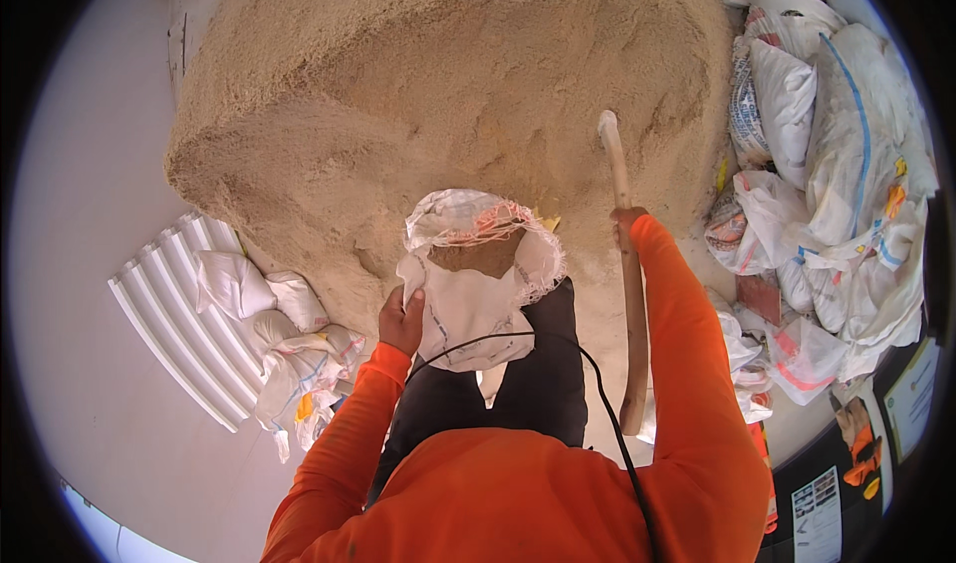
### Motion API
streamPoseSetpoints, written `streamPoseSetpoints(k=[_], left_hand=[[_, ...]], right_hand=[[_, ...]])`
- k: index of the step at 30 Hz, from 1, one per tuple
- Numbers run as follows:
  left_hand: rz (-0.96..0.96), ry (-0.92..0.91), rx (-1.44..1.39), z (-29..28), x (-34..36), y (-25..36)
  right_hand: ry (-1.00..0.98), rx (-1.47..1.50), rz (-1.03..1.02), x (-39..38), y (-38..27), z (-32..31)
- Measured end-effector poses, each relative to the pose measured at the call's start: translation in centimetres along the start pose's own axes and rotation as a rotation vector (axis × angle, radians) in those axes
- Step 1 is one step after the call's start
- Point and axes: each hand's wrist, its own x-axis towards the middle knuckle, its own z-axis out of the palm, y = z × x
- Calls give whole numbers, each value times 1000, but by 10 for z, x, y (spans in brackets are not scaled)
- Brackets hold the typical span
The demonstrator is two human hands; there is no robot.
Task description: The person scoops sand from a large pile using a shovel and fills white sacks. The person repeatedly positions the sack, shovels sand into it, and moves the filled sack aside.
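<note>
With our left hand (401,321) pinching the rim of the white sack (476,284) at the sand pile's (448,85) near edge and our right hand (627,220) wrapped around the wooden handle (627,264), a slack one-handed grip could let the sack mouth fold and spill sand.

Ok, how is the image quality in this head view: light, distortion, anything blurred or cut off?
Head view: even daylight with soft shadows and no glare; strong fisheye bending, with black corners around the picture; the large tan sand heap and the white woven sack held by the left hand are sharp; the right hand on the long wooden handle is mostly hidden by the orange sleeve.
</note>
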Motion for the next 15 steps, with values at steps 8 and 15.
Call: streamPoseSetpoints(k=[8,15], left_hand=[[10,32,48,-1,3,-13],[112,82,19,-11,-1,-35]], right_hand=[[-61,-49,8,-79,-21,-19],[-37,-25,-169,-264,3,-14]])
